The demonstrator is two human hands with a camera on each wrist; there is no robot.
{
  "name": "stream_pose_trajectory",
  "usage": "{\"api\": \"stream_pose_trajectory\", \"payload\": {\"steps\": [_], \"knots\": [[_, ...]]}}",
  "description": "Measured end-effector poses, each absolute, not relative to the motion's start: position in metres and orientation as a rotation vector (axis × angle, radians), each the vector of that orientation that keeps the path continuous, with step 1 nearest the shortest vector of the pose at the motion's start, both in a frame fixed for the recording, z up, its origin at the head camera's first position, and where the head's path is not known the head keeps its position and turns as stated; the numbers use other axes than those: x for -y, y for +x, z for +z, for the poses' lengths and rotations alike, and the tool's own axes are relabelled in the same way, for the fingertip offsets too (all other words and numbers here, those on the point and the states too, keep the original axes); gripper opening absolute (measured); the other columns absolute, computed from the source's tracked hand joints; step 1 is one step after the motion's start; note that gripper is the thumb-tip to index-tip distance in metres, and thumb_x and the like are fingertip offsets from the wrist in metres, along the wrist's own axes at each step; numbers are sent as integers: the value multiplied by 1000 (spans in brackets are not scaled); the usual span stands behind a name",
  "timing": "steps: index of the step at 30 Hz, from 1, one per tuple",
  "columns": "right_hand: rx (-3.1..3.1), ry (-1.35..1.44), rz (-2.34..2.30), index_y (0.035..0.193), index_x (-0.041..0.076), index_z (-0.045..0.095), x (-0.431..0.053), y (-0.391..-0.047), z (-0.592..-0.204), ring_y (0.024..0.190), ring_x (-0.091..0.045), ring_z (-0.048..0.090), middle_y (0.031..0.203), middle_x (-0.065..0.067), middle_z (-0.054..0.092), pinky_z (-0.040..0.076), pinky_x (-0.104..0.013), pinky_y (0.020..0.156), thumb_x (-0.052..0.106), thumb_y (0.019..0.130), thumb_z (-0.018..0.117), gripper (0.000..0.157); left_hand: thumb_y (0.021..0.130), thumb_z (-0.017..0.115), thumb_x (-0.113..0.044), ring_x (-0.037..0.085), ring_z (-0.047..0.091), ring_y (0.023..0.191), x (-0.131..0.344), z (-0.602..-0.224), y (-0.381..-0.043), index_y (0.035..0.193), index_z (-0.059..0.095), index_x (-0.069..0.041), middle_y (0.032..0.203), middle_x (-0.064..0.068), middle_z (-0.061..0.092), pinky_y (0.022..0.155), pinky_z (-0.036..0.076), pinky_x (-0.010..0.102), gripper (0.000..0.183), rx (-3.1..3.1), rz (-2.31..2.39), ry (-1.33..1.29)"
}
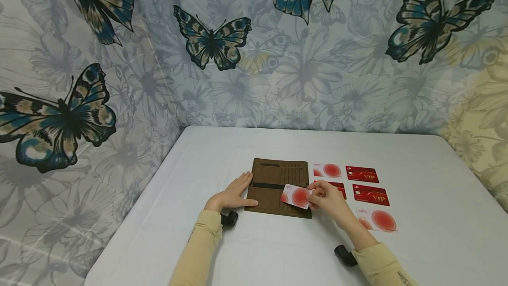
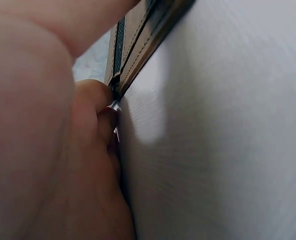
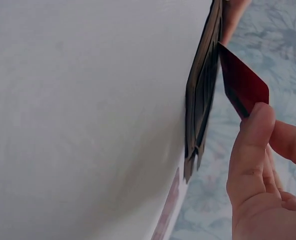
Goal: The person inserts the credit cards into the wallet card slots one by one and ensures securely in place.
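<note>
A brown wallet (image 1: 265, 198) lies spread flat on the white table, card slots and a dark strap across its inside. My left hand (image 1: 234, 192) rests at its left edge, fingers straight and thumb on the lower left corner. Between thumb and fingers, my right hand (image 1: 327, 200) pinches a white card (image 1: 295, 196) with red circles, over the wallet's lower right slots. From the right wrist view, the card's red back (image 3: 243, 82) shows, tilted, with one corner at the wallet's slots (image 3: 205, 85).
Right of the wallet lie red VIP cards (image 1: 362, 174) and white cards with red circles (image 1: 332, 170), in two columns. One red card (image 1: 340, 187) is partly hidden behind my right hand. Butterfly-patterned cloth (image 1: 309, 70) hangs behind the table (image 1: 166, 233).
</note>
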State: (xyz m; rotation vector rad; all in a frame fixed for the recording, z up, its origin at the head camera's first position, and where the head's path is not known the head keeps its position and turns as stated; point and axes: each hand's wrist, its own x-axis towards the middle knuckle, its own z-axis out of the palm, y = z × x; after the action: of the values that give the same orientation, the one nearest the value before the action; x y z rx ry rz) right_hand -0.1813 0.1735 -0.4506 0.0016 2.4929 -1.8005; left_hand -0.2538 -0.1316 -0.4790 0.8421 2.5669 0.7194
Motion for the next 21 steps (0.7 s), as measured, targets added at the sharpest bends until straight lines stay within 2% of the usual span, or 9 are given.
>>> {"api": "stream_pose_trajectory", "payload": {"steps": [10, 21], "knots": [[-2517, -9, -1614, 100, -4, 58, -173, -184, -455, 58, -20, 58, 64, -6, 56, 53, -32, 59, 1, 83, 66, 20, 85, 60, -49, 23, -1, 140, 132, -479, -255, 149, 6, -3, 154, 13, 3, 111, 4, 40, 95, -2576, 714, 854], [-2589, -35, -1498, 101, -2, 59, -167, -187, -452, 59, -18, 56, 68, -6, 53, 52, -31, 58, 3, 84, 66, 19, 85, 60, -49, 22, -2, 140, 134, -480, -255, 149, 6, -3, 154, 12, 2, 111, 4, 39, 95, -2575, 712, 849]]}}
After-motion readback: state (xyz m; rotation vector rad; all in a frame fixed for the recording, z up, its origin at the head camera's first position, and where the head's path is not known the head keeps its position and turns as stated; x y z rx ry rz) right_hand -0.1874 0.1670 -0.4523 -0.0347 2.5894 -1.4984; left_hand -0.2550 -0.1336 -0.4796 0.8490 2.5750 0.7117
